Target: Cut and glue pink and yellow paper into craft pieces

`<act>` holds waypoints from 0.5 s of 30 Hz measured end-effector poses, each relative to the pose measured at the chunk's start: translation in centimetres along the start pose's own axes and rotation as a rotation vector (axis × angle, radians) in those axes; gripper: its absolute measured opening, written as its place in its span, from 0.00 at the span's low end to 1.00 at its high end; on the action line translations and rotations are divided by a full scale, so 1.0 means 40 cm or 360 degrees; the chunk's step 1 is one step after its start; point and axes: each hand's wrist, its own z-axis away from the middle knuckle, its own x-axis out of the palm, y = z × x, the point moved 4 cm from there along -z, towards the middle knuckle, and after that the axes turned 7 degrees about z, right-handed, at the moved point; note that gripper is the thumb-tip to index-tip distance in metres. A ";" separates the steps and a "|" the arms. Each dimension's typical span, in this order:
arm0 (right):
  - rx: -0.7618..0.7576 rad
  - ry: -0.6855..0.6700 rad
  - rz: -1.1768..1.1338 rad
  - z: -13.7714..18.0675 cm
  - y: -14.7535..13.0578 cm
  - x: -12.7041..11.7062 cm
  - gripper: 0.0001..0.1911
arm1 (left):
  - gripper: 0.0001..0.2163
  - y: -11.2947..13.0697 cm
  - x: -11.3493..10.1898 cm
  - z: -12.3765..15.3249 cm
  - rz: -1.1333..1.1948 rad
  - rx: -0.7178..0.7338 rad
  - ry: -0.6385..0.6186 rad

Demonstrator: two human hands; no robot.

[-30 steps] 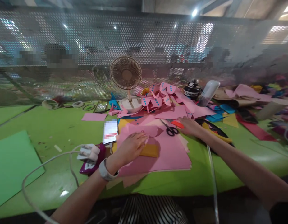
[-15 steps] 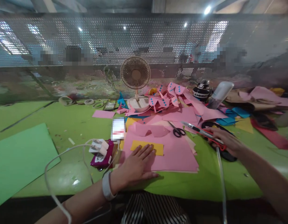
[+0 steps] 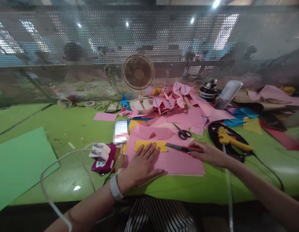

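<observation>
The yellow strip lies on the pink sheet, in front of the person. The left hand is laid flat, its fingers a little apart and their tips on the strip, the thumb stretched away to the right. The right hand has its fingers closed around the handle of a knife; the blade points at the right end of the strip, but I cannot tell if it touches. Just behind the knife are scissors. To the right I see a yellow glue gun; to the left, a phone and a white plug. Farther back stand a fan and, beside it, a pink paper heap.
</observation>
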 end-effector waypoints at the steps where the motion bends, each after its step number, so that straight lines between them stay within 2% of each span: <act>1: -0.0034 0.0006 0.0082 0.002 -0.002 -0.003 0.17 | 0.35 0.000 0.001 0.000 0.0000 0.0005 0.0004; 7: -0.0205 0.0035 0.0393 0.019 -0.007 0.007 0.22 | 0.33 -0.002 0.004 -0.003 0.0010 0.0045 0.0054; 12: -0.0133 0.0144 0.0758 0.030 -0.021 0.018 0.20 | 0.34 -0.004 0.004 -0.005 0.0001 0.0027 0.0038; 15: -0.0149 0.0279 0.0835 0.036 -0.026 0.019 0.19 | 0.33 -0.002 0.003 -0.006 -0.0003 0.0030 0.0024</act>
